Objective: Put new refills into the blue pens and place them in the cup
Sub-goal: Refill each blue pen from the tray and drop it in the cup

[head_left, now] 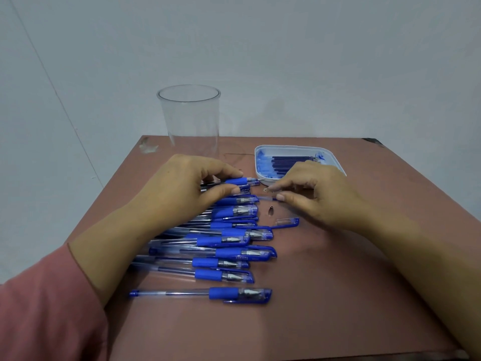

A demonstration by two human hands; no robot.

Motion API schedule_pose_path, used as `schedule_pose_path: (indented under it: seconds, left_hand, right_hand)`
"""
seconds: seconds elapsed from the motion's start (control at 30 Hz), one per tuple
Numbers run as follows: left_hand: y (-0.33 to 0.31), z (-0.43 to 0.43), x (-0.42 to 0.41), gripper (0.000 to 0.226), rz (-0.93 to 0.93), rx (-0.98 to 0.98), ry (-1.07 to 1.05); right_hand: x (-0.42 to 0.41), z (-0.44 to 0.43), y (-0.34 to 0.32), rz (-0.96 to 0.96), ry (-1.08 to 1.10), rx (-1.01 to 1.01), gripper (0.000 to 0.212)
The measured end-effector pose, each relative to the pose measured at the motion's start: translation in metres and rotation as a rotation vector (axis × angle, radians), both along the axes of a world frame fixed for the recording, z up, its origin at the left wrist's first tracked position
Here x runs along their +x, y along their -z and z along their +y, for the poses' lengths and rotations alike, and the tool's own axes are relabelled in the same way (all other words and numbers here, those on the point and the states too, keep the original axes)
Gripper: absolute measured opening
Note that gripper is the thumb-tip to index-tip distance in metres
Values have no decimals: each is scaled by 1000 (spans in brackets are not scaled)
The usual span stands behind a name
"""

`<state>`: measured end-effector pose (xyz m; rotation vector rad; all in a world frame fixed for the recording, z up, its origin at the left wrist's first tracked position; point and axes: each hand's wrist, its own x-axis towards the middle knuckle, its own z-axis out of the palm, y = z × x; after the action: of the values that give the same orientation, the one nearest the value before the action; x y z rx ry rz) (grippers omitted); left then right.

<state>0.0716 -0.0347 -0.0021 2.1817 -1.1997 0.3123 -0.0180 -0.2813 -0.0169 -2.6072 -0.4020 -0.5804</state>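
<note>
Several blue pens (pixel 229 252) lie in a row on the brown table (pixel 325 282), tips pointing right. My left hand (pixel 187 183) grips the farthest, uncapped pen (pixel 238 181) between thumb and fingers. My right hand (pixel 320 194) pinches a small part beside that pen's tip; what the part is I cannot tell. A loose metal tip cone (pixel 270 211) and a loose blue cap (pixel 287 222) lie just below my right hand. A clear cup (pixel 191 118) stands empty at the far left. A white tray (pixel 330 156) with several dark blue refills (pixel 291 165) sits at the far right.
The table's far edge meets a pale wall. A pink sleeve (pixel 44 316) covers my left forearm at the lower left. Bare table surface lies to the right of the pen row and in front of it.
</note>
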Motion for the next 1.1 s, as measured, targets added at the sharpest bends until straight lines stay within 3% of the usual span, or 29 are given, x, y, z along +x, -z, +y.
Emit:
schedule_pose_path:
  seconds: [0.3, 0.4, 0.53, 0.77, 0.97, 1.1]
  left_hand:
    - [1, 1, 1, 25, -7, 8, 10]
    - [0, 0, 1, 26, -3, 11, 13]
    - [0, -1, 0, 25, 0, 2, 20]
    - [-1, 0, -3, 23, 6, -10, 26]
    - [-3, 0, -4, 24, 10, -35, 39]
    - [-2, -2, -7, 25, 3, -34, 55]
  right_hand:
    - [2, 4, -4, 163, -34, -114, 16]
    - [-3, 1, -6, 139, 30, 25, 12]
    - [-9, 4, -9, 29, 76, 188, 25]
    - [-14, 15, -14, -8, 8, 370, 27]
    - [-14, 22, -13, -53, -36, 455, 14]
    - [-13, 23, -11, -57, -58, 419, 22]
